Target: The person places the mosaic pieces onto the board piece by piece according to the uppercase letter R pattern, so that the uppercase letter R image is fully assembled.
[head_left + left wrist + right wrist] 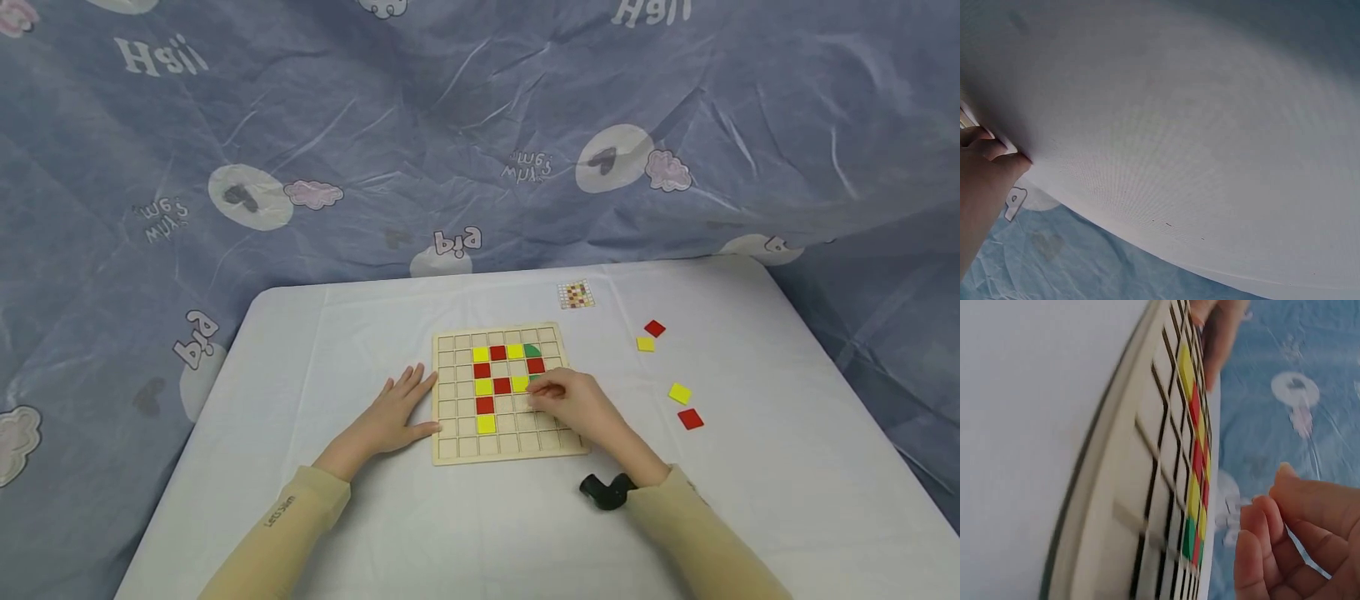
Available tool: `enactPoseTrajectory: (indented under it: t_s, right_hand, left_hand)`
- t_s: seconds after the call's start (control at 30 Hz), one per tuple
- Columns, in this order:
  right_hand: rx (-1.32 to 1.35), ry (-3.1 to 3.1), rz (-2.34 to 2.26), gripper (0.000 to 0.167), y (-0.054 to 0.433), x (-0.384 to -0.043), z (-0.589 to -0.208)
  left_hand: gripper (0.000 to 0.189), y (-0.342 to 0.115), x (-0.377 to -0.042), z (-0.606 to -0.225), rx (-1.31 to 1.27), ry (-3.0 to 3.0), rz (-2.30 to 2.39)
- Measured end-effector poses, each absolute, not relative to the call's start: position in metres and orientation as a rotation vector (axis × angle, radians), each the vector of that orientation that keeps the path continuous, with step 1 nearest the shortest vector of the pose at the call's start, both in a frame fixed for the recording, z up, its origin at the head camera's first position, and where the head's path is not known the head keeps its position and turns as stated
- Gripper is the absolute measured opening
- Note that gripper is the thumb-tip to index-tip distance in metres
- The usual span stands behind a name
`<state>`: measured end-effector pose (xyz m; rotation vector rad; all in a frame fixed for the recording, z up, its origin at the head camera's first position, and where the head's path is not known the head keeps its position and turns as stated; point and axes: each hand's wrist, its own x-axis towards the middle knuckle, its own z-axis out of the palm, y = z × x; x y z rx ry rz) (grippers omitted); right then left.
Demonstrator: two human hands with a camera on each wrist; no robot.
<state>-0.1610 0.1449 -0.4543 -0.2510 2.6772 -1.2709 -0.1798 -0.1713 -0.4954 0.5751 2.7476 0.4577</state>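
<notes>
A wooden grid board lies on the table with red, yellow and green pieces in some of its cells. My left hand rests on the cloth with fingers spread, the index finger and thumb touching the board's left edge. Over the board's right side hovers my right hand, its fingers loosely bent and partly covering a green piece. Nothing shows between those fingers in the right wrist view, where the right hand is apart from the board. Another green piece, with a rounded corner, sits at the pattern's upper right.
To the right lie loose tiles: a red tile and a yellow tile, then another yellow tile and red tile. A small pattern card lies behind the board. Beside the right sleeve is a black curved object.
</notes>
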Motion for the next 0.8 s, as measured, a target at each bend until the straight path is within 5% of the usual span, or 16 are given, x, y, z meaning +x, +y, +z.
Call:
enactPoseTrajectory:
  t_s: [0.47, 0.8]
  right_hand:
    - [0.101, 2.888, -1.056, 0.028, 0.291, -0.133, -0.460]
    - [0.294, 2.866, -0.951, 0.042, 0.327, -0.125, -0.472]
  left_hand:
    - [0.089, -0.173, -0.178, -0.494, 0.599, 2.739, 0.502]
    - [0.089, -0.174, -0.179, -0.495, 0.599, 2.745, 0.506]
